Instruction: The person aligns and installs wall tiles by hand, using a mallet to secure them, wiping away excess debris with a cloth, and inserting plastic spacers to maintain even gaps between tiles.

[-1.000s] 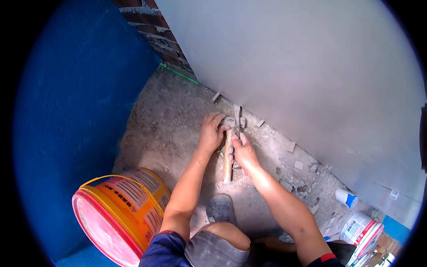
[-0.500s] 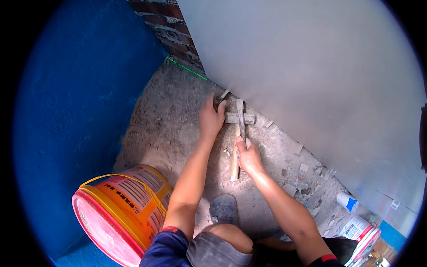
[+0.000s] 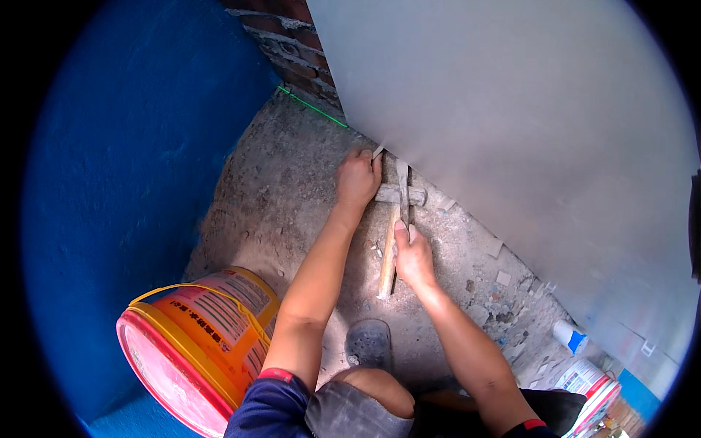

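Observation:
My left hand (image 3: 358, 178) is closed on a thin, pale shim-like strip (image 3: 377, 151) at the lower edge of the large pale grey panel (image 3: 511, 124). My right hand (image 3: 414, 255) grips a flat metal pry tool, chisel-like (image 3: 404, 191), whose wide tip reaches that same edge. Beneath the tool a hammer (image 3: 389, 257) lies on the rough floor, its wooden handle toward me and its head crosswise. The head's left end is close to my left hand. My right fingers hide the tool's rear end.
An orange bucket (image 3: 212, 321) with a pink lid lies tilted at left, by the blue wall (image 3: 139, 182). Brickwork (image 3: 292, 51) and a green line (image 3: 314, 107) are at the far corner. Tile chips (image 3: 504, 278), a white roll-like object (image 3: 569, 336) and a white bucket (image 3: 584, 383) lie right.
My left hand has gone from loosely opened fingers beside the strip to a pinch on it at the panel's edge. My right hand keeps the pry tool nearly still.

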The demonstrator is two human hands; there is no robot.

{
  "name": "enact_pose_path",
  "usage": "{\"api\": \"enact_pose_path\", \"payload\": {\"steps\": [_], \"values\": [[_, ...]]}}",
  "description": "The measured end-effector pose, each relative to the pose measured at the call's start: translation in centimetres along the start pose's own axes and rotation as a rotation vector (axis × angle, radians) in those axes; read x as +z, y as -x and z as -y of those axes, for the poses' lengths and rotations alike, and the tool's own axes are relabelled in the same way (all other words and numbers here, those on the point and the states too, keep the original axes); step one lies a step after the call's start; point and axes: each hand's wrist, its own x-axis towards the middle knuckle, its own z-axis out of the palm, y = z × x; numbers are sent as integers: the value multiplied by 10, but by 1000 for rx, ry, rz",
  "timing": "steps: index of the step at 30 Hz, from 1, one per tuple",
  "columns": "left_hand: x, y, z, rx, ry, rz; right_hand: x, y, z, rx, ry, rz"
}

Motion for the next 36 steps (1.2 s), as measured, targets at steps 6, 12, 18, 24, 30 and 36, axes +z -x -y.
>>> {"api": "enact_pose_path", "payload": {"steps": [6,12,18,24,30,36], "values": [[-1,-3,0,-19,12,24,-7,9,23,-64,178,-18],[2,-2,1,-13,15,13,-7,9,23,-76,183,-32],[4,-2,2,3,32,-11,-7,9,25,-41,151,6],[2,-1,3,15,23,-14,-6,12,25,-118,200,-65],[2,-3,-3,-3,6,-5,-6,10,20,-145,228,-86],[4,-4,3,1,10,20,-5,10,19,-181,210,-104]]}}
